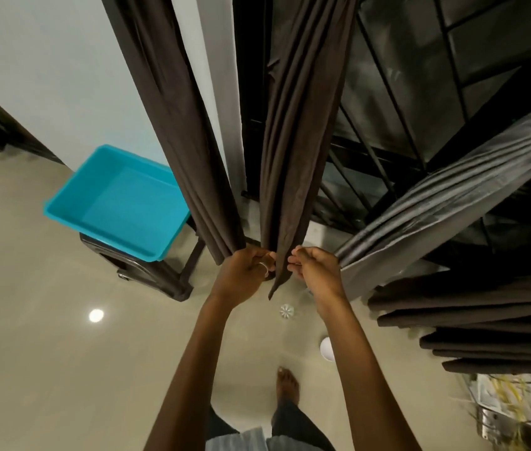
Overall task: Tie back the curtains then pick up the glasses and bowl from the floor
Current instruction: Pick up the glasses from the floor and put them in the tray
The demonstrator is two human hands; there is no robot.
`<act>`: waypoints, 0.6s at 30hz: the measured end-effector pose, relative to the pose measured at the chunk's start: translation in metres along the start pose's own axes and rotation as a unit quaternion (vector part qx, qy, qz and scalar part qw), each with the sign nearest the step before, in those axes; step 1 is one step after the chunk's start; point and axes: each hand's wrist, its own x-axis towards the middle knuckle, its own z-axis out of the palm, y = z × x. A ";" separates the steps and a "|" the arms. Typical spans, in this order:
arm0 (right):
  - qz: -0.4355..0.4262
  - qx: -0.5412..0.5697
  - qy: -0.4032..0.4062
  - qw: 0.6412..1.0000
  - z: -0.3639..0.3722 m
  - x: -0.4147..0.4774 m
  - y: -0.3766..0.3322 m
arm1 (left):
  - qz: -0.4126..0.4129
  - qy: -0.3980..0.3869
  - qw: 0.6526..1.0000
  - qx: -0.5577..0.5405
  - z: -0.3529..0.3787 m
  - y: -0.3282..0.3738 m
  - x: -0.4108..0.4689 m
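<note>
Dark brown pleated curtain (pixel 290 177), gathered into a narrow hanging bundle before the window grille (pixel 404 92), is pinched at its lower end between the clenched left hand (pixel 244 271) and right hand (pixel 318 268).

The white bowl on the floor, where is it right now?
In the head view, the white bowl sits on the beige tiled floor, lower right of centre, partly hidden behind the right forearm, just ahead of the bare foot and left of the bunched dark curtain folds.
</note>
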 end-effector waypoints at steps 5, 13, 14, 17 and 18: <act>0.013 0.022 0.036 0.999 0.059 0.003 0.012 | -0.001 -0.029 1.000 -0.001 -0.041 -0.046 0.027; 0.069 0.022 0.134 0.988 0.157 -0.009 0.036 | -0.024 -0.097 0.995 -0.005 -0.119 -0.126 0.055; 0.075 0.026 0.138 0.987 0.165 -0.008 0.041 | -0.026 -0.102 0.994 0.007 -0.124 -0.134 0.060; 0.097 0.027 0.138 0.985 0.180 -0.003 0.059 | -0.030 -0.140 0.988 0.053 -0.125 -0.155 0.075; 0.106 0.025 0.138 0.984 0.182 0.000 0.067 | -0.029 -0.152 0.985 0.072 -0.121 -0.162 0.080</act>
